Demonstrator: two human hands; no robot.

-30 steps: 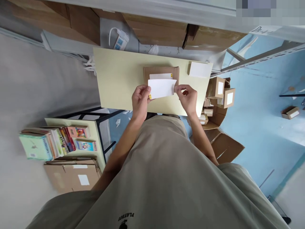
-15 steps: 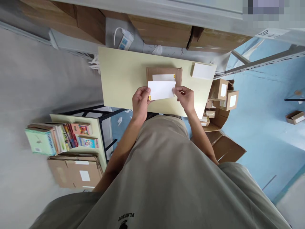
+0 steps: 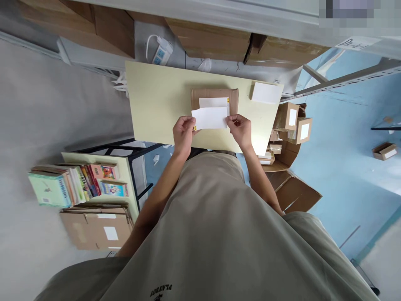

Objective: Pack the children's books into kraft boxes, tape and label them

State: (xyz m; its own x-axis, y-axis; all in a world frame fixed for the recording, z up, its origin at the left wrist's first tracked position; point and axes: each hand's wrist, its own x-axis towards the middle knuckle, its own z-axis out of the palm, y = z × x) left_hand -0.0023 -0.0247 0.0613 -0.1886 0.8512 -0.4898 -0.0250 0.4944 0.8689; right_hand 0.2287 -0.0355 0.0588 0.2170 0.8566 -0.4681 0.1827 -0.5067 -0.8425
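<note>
A white paper slip (image 3: 210, 118) with a small yellow mark at its lower left corner is stretched between my two hands. My left hand (image 3: 183, 133) pinches its left end, thumb on top. At the right end, the thumb and fingers of my right hand (image 3: 239, 129) are closed on the slip's edge. Just behind it, a second white slip (image 3: 213, 102) with a yellow mark lies on a brown cardboard box (image 3: 195, 95). The held slip hides the near part of that box. Both lie over a pale yellow table (image 3: 156, 104).
A white stack of paper (image 3: 266, 92) rests at the table's far right. Behind stand large cartons (image 3: 209, 39) and a power strip (image 3: 163, 52). Books (image 3: 75, 184) and flattened cardboard (image 3: 97, 228) are at lower left; small boxes (image 3: 302, 129) are to the right.
The held slip has shifted slightly left against the box, and its left part now looks more bent. Both hands keep their pinch. The whole view has moved a little.
</note>
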